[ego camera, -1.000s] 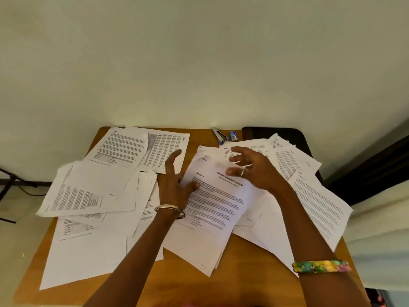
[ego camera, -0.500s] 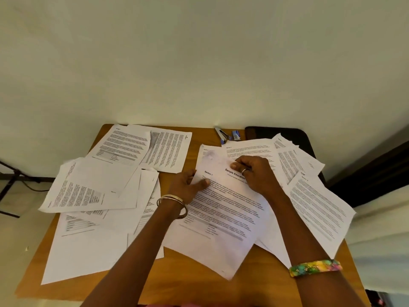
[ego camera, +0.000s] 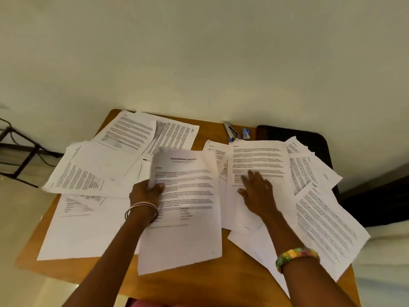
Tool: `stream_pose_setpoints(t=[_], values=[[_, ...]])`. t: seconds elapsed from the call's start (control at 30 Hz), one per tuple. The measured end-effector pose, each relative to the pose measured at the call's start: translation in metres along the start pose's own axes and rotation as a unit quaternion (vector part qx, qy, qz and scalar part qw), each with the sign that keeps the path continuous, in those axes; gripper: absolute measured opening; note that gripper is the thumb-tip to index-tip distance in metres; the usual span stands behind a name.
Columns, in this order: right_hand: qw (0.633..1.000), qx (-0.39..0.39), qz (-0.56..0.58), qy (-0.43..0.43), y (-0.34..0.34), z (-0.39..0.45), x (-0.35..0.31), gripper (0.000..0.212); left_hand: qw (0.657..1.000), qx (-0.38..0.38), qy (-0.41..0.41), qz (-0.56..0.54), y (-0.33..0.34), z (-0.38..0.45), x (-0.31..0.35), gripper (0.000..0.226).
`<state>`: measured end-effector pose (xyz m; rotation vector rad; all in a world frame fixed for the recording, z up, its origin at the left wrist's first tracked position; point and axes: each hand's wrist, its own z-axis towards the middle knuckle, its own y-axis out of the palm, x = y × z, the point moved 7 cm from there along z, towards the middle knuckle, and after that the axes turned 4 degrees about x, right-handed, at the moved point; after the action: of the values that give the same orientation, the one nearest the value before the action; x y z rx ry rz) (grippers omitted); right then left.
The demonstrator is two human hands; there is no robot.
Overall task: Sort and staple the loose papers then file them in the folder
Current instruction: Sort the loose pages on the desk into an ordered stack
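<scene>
A plain cream wall [ego camera: 199,52] stood behind the brown wooden table [ego camera: 212,284]; a black metal frame [ego camera: 20,151] stood left.

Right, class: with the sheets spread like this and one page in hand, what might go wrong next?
1. The left hand pinches the title page by one edge only; it could bend or slip.
2. Sheets at the right overhang the wooden table and may slide off.
3. The right hand, sweeping over overlapped pages, could mix their order.
</scene>
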<state>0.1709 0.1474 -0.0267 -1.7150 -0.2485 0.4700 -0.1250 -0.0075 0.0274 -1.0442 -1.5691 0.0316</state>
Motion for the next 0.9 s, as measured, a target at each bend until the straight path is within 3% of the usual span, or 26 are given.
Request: stream_pose_setpoints(t=[0.1,0.2,0.3,0.37,0.47,0.6,0.9], values=[[0.999,0.001,-0.047,-0.027,0.019,-0.017,-0.012,0.044,0.996,0.055,-0.047,-0.061,-0.013,0.010,-0.014,0.027],[0.994,0.093,-0.042,-0.045,0.003,-0.024,-0.023,0.038,0.989,0.062,-0.068,-0.120,-0.012,0.012,-0.019,0.026],[0.989,0.146,-0.010,-0.028,-0.008,-0.010,-0.019,0.016,0.991,0.046,-0.066,-0.104,-0.002,0.014,-0.021,0.026],[0.991,0.135,-0.007,0.002,-0.006,0.002,-0.012,0.023,0.994,0.032,-0.070,-0.072,0.005,0.014,-0.024,0.025],[0.997,0.070,-0.028,-0.030,0.014,0.013,-0.007,0.043,0.997,0.020,-0.069,-0.015,0.013,0.011,-0.029,0.025],[0.997,0.032,-0.061,-0.031,0.033,0.003,-0.004,0.050,0.998,0.024,-0.050,0.033,0.020,0.008,-0.032,0.026],[0.995,0.049,-0.079,-0.027,0.041,-0.007,-0.008,0.055,0.996,0.021,-0.017,0.089,0.032,0.015,-0.028,0.021]])
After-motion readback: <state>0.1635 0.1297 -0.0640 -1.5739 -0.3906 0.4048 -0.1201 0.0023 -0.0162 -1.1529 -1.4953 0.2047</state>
